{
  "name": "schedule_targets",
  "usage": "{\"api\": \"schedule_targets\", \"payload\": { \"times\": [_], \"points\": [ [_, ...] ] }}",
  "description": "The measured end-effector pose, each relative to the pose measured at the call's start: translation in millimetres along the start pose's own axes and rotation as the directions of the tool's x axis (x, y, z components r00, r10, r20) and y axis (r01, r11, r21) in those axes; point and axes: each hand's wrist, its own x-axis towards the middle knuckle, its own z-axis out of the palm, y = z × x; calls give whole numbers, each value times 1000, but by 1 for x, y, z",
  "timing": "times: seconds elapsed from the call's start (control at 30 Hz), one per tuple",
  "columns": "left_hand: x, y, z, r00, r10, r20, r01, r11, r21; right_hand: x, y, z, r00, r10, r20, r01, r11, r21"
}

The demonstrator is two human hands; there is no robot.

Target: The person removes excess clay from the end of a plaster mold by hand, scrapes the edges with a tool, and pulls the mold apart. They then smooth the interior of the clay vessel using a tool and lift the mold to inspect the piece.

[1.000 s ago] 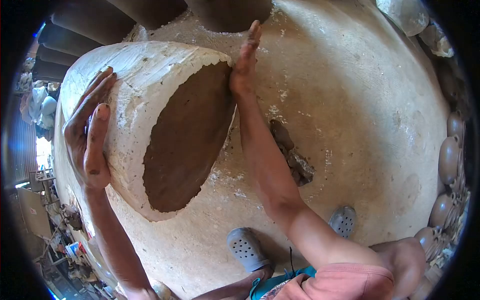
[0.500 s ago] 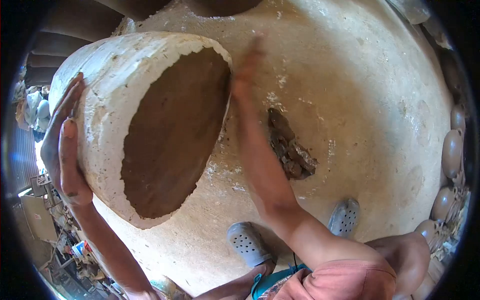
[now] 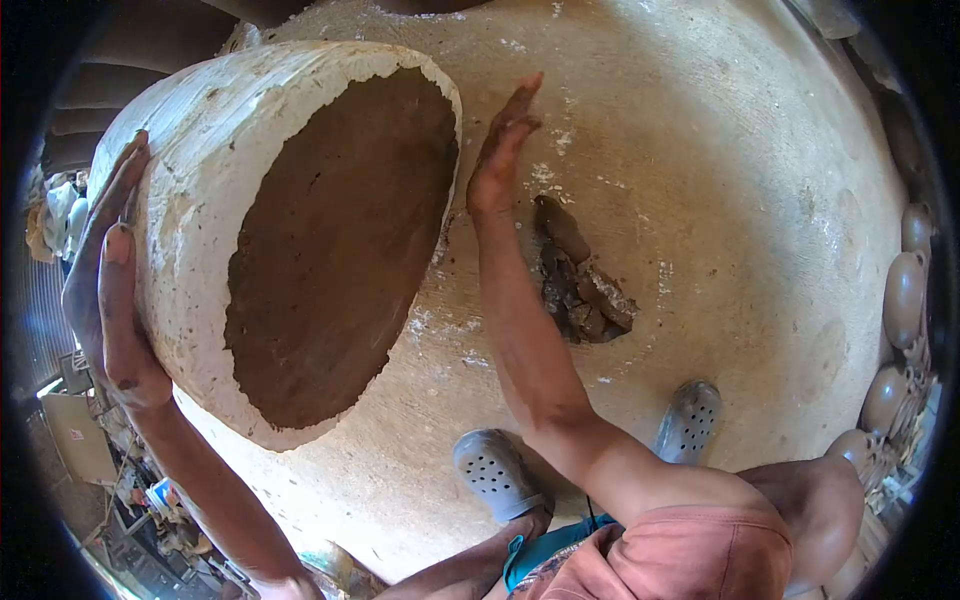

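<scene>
A big round plaster mould (image 3: 180,240), whitish and scuffed, lies tilted with its mouth facing me. Brown clay (image 3: 335,250) lines its inside, ending in a ragged edge short of the rim. My left hand (image 3: 118,290) is laid along the mould's outer left side, palm and fingers bracing its curve. To the right of the rim, my right hand (image 3: 502,150) is raised with the fingers extended and nothing in it; a small gap shows between it and the mould. Clay scraps (image 3: 585,290) lie in a heap on the floor beside my right forearm.
My feet in grey clogs (image 3: 490,470) stand below the scraps. Rounded brown pots (image 3: 905,300) line the right edge. Cluttered odds and ends (image 3: 150,500) fill the lower left. White flecks mark the concrete floor (image 3: 740,260). Dark rounded forms (image 3: 130,85) sit at upper left.
The mould and my left hand appear slightly higher and further left. My right hand, blurred beside the rim before, now shows sharply, with its fingers a little apart from the mould.
</scene>
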Motion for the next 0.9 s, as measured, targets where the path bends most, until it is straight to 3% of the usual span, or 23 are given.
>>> {"api": "schedule_targets", "payload": {
  "times": [0.03, 0.07, 0.1, 0.17, 0.23, 0.27, 0.33, 0.37, 0.53, 0.6, 0.73, 0.9],
  "points": [
    [-13, -25, -10, 981, 193, 2, -191, 968, 161, -4, -3, -2, 989, -149, 8, 148, 977, -154],
    [-22, -38, -13, 926, 375, 36, -367, 877, 309, -8, -1, 2, 990, -139, 5, 138, 977, -159],
    [-16, -22, -8, 927, 373, 47, -370, 881, 295, -15, 2, 11, 990, -131, 47, 138, 968, -210],
    [7, 19, 3, 998, 63, -14, -58, 973, 221, -13, -3, 14, 986, -138, 98, 159, 955, -249],
    [9, 9, 1, 995, 101, -16, -97, 982, 164, -12, -23, 8, 1000, -27, -16, 27, 1000, -4],
    [9, 4, 2, 991, 132, -11, -130, 986, 100, -13, -24, 14, 1000, -19, -14, 19, 1000, -4],
    [7, 2, 3, 990, 144, 1, -144, 984, 104, -22, -15, 21, 973, -129, 193, 207, 859, -468],
    [8, 3, 3, 988, 156, 2, -155, 980, 122, -22, -15, 18, 974, -126, 189, 203, 858, -472],
    [7, -1, -3, 979, 203, 12, -202, 966, 163, -2, -35, 25, 975, -219, 43, 222, 940, -259],
    [12, -5, -7, 973, 231, 17, -230, 958, 172, 8, -14, 31, 977, -204, 60, 213, 941, -263],
    [11, -7, -9, 967, 255, 23, -255, 949, 187, 12, -30, 4, 982, -187, 6, 187, 982, -4],
    [14, -9, -12, 961, 274, 35, -275, 940, 200, -4, 14, 9, 986, -165, 24, 167, 971, -170]
  ]
}}
